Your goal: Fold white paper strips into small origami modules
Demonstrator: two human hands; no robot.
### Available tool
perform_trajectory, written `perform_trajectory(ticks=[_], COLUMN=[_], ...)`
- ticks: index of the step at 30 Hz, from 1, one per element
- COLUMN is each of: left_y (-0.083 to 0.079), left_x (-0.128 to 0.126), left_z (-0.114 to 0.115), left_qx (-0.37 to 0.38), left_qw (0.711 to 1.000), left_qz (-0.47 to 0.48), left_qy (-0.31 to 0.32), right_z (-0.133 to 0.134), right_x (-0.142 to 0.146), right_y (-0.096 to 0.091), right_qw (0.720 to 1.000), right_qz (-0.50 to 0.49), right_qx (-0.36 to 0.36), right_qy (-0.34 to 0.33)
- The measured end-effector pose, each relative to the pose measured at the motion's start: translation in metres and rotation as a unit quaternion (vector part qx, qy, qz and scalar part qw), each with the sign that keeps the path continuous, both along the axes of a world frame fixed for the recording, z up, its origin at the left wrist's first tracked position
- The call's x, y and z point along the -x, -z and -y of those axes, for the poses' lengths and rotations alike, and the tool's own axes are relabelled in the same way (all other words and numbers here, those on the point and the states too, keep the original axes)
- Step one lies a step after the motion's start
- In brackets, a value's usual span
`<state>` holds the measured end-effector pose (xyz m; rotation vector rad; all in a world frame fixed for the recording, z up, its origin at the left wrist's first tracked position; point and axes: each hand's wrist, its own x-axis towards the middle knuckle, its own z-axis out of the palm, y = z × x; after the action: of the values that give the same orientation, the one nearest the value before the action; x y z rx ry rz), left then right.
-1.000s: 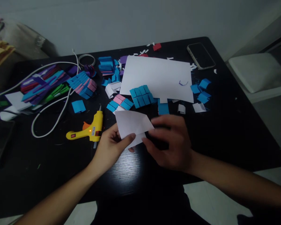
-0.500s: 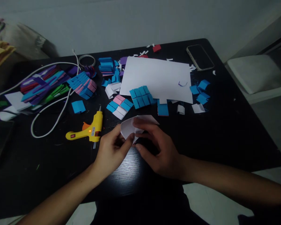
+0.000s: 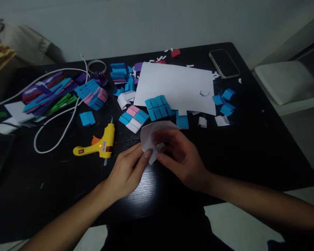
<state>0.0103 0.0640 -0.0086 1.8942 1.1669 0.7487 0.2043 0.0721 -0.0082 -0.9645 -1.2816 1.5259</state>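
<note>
Between my hands, above the black table [image 3: 251,150], is a curved piece of white paper [image 3: 147,134]. My left hand [image 3: 129,170] pinches its lower left side, thumb in front and fingers behind. My right hand [image 3: 184,157] curls around the paper's right part, thumb and fingertips against its lower edge and inner face; its fingers partly cover the sheet. Just beyond the paper lie a woven blue paper piece [image 3: 158,107] and a blue, pink and white woven piece [image 3: 134,119]. Left of my left hand rests a yellow glue gun [image 3: 107,139] with its orange light lit.
A large white sheet [image 3: 172,82] lies at the back among paper scraps. Folded blue pieces [image 3: 227,109] are at the right, near a phone [image 3: 224,63]. A white cable [image 3: 68,129] loops past bundled coloured strips [image 3: 48,92] on the left. A tape roll [image 3: 96,66] sits behind.
The white paper has shifted slightly right and up and now bends more. My right hand has moved a little right, its fingers more arched over the sheet. My left hand still pinches it.
</note>
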Motion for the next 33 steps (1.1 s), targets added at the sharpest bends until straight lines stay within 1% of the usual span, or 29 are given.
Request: perform_trajectory(ticks=[3,6,12,15,19,23,26,33], left_y=[-0.0005,0.0007,0.0044,0.0054,0.0047,0.004,0.0043,0.0008], left_x=[-0.0001,0.0001,0.0002,0.0004,0.0016,0.0028,0.0034,0.0031], left_z=[-0.0004,0.0001,0.0007,0.0018,0.005,0.0071,0.0074,0.0056], left_qx=[-0.003,0.001,-0.004,-0.01,-0.017,-0.005,-0.004,-0.045], left_qw=[1.0,1.0,0.999,0.998,0.997,0.994,0.993,0.993], left_qz=[-0.006,-0.003,0.012,0.031,0.07,0.102,0.108,0.094], left_qy=[-0.003,-0.01,-0.039,-0.046,-0.034,-0.039,-0.043,-0.061], right_z=[-0.0013,-0.0024,-0.0009,-0.0003,-0.0017,-0.0032,-0.0033,-0.0028], right_x=[-0.0002,-0.0005,-0.0005,-0.0009,-0.0027,-0.0038,-0.0039,-0.0048], right_y=[-0.0009,-0.0003,0.005,0.0064,0.004,0.0002,-0.0012,-0.0027], right_qw=[1.0,1.0,0.999,0.998,0.996,0.997,0.998,0.999], right_qz=[-0.005,-0.007,0.033,0.054,0.08,0.069,0.061,0.049], right_qx=[0.009,0.0,-0.003,-0.002,0.006,0.013,0.014,0.015], right_qy=[0.001,0.005,0.023,0.023,0.032,0.024,0.016,0.005])
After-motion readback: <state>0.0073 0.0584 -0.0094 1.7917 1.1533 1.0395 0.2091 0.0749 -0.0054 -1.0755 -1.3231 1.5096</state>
